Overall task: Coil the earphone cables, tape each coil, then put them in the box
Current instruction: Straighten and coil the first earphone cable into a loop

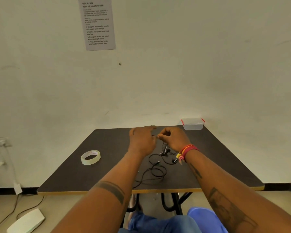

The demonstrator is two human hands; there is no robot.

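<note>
Black earphone cable point(155, 169) is pinched by the right hand point(172, 138); left hand point(142, 140), fingers relaxed, should guide even, untangled loops.

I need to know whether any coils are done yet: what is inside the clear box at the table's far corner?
The clear box with red clips looks empty through its wall. Its floor is too small and blurred to be sure. Earphone cables lie loose on the table.
</note>
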